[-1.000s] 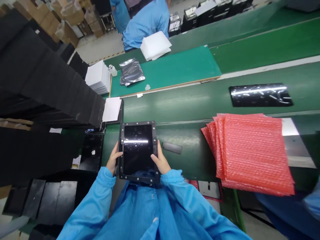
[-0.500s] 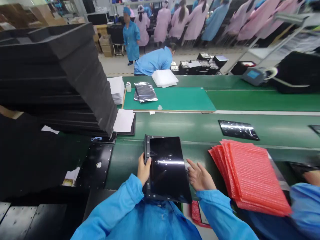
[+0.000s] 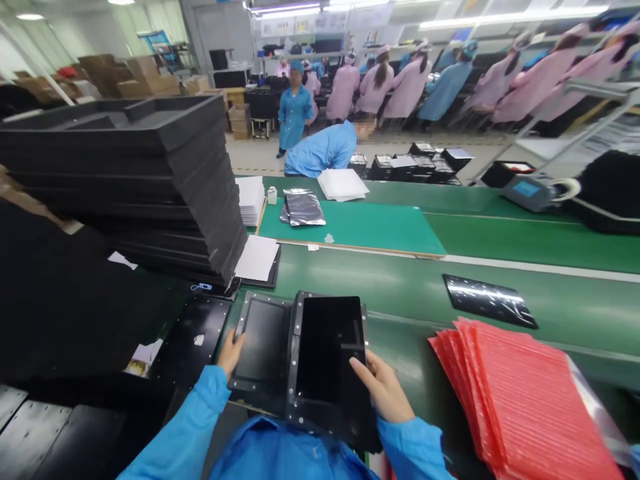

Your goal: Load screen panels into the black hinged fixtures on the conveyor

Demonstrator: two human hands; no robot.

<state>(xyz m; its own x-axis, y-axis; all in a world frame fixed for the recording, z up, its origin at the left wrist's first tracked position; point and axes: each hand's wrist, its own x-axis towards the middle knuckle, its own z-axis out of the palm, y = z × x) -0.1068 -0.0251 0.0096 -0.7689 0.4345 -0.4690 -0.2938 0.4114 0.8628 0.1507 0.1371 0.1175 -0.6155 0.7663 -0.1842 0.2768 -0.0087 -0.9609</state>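
A black hinged fixture [image 3: 293, 353] with silver studs along its edges lies opened out in front of me like a book. Its left leaf [image 3: 264, 341] has a dark rectangular inset. On the right leaf lies a glossy black screen panel [image 3: 330, 353], which sticks out past the leaf's lower right. My left hand [image 3: 231, 353] is closed on the outer edge of the left leaf. At the panel's right edge, my right hand [image 3: 384, 388] grips it with the thumb on top; the fingers beneath are partly hidden.
Tall stacked black trays [image 3: 195, 180] stand at the left. Red bubble bags [image 3: 540, 400] are piled at the right, below another glossy black panel [image 3: 489, 300] on the green belt [image 3: 390, 273]. Silver pouches [image 3: 304, 208] and white sheets [image 3: 343, 185] lie further back. A co-worker in blue [image 3: 320, 150] bends over beyond.
The fixture's left leaf has swung out to the left, with my left hand now at its far edge. My right hand, earlier open beside the panel, has closed on its edge. The view has tilted up.
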